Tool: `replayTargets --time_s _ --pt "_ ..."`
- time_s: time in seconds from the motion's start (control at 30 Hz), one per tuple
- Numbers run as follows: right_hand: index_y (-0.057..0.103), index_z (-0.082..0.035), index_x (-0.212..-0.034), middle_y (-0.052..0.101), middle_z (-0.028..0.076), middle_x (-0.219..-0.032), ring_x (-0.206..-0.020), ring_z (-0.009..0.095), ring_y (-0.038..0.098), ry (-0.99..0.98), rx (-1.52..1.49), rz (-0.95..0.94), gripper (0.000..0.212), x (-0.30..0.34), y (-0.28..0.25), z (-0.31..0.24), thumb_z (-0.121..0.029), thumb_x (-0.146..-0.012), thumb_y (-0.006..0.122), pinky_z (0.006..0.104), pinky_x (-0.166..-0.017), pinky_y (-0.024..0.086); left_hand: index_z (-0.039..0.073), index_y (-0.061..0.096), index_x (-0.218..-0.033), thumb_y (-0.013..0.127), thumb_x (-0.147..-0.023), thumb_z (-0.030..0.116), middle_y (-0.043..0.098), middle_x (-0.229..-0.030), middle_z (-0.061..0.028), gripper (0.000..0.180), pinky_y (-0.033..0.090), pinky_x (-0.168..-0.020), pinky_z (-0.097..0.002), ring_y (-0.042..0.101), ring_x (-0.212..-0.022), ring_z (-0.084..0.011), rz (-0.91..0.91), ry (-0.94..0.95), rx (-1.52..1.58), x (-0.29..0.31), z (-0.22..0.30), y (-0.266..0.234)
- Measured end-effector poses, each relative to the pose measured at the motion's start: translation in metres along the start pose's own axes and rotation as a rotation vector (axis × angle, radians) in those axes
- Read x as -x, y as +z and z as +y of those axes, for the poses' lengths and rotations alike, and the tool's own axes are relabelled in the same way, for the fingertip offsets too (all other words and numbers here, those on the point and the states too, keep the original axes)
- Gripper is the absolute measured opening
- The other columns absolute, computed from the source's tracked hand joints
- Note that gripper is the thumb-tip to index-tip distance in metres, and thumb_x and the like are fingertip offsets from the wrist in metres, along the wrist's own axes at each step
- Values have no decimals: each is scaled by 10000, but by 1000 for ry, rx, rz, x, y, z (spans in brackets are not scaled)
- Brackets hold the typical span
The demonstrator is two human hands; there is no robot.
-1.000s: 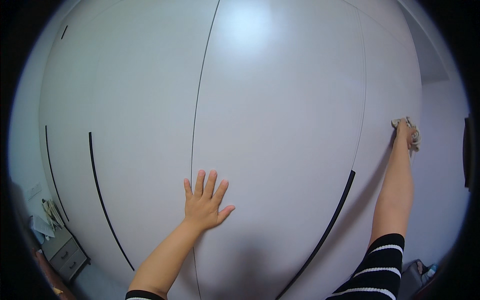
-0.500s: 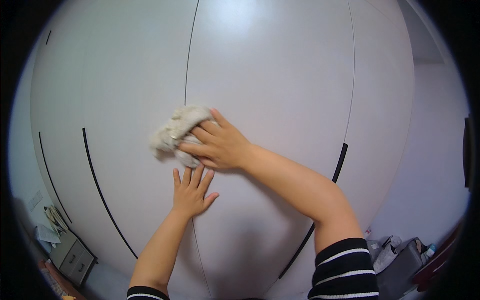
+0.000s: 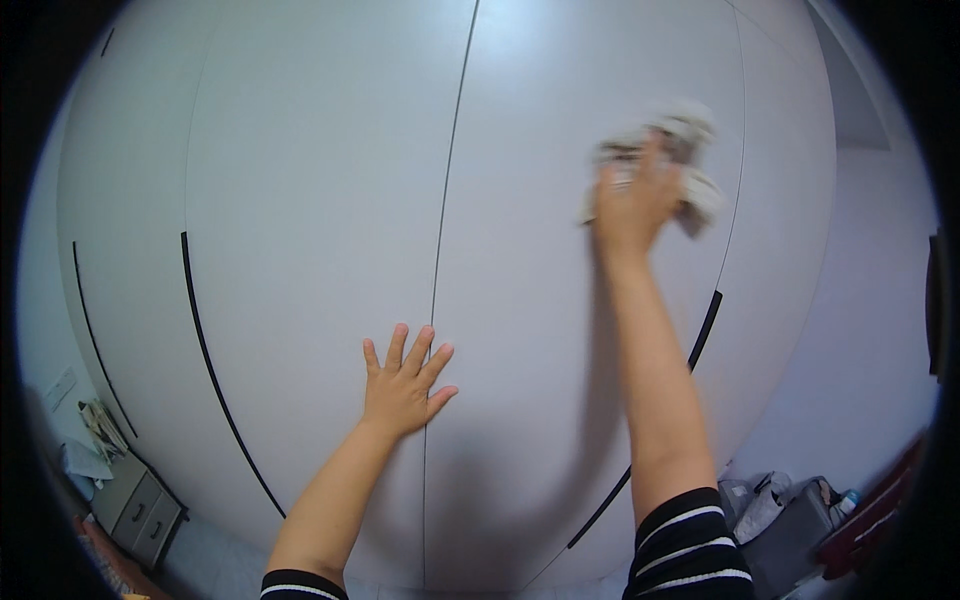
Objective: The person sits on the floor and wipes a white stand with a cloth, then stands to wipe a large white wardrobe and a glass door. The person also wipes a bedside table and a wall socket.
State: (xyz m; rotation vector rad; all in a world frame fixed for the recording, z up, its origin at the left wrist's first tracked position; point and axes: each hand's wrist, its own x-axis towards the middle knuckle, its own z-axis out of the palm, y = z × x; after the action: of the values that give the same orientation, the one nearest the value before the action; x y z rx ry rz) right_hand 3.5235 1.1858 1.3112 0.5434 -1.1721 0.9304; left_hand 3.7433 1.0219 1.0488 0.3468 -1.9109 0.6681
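A tall pale wardrobe with flat doors fills most of the view. My left hand lies flat against it with fingers spread, over the seam between the two middle doors. Up at the right, my right hand presses a bunched, off-white cloth to the right middle door. Both the cloth and the hand on it are smeared by motion. Long black handles run down the doors, one to the left of my left hand and another below the cloth, partly behind my right forearm.
At the lower left stands a small grey drawer cabinet with papers piled on and behind it. Grey and white bags or cases sit on the floor at the lower right. Beside the wardrobe a pale wall carries a dark object.
My right hand has swept the cloth from the centre seam up and to the right. My left hand stays flat on the door, and the view has shifted slightly.
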Motion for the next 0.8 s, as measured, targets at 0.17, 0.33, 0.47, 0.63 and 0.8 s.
replayTargets --time_s 0.17,0.33,0.47,0.63,0.8 --pt "577 -271 -1233 374 180 -1425 -1331 415 306 -604 -523 -351 536 118 -22 -118 -279 -708 683 589 -1037 263 270 337 -1462 517 -857 588 172 -1574 -66 707 -50 -1083 -647 36 -1458 -333 -1 1 19 4 -3 6" --pt "608 -267 -1159 518 98 -1240 -1221 311 426 -773 -535 -445 505 103 -35 -84 -298 -660 683 535 -1012 325 259 368 -1446 510 -865 579 208 -1564 -73 679 -48 -1086 -640 63 -1452 -352 34 23 19 1 -6 7" --pt "548 -65 -1203 541 184 -1196 -1139 374 466 -232 -280 -328 547 48 -43 8 -205 -686 656 475 -993 358 253 374 -1442 513 -871 563 195 -1567 -73 665 -40 -1075 -657 84 -1448 -363 8 31 38 6 -17 2" --pt "267 -50 -1450 469 293 -1313 -1229 431 424 391 271 -24 770 -37 -20 156 -380 -831 584 479 -1055 304 254 386 -1436 525 -866 556 200 -1564 -76 660 -11 -1053 -690 89 -1445 -370 -8 18 103 -1 -5 6" --pt "437 -7 -1357 533 246 -1290 -1174 394 518 106 112 32 695 -112 32 26 -461 -844 555 458 -1006 382 263 367 -1445 532 -855 567 212 -1559 -84 684 -8 -1053 -692 95 -1443 -375 22 40 64 5 -12 5"
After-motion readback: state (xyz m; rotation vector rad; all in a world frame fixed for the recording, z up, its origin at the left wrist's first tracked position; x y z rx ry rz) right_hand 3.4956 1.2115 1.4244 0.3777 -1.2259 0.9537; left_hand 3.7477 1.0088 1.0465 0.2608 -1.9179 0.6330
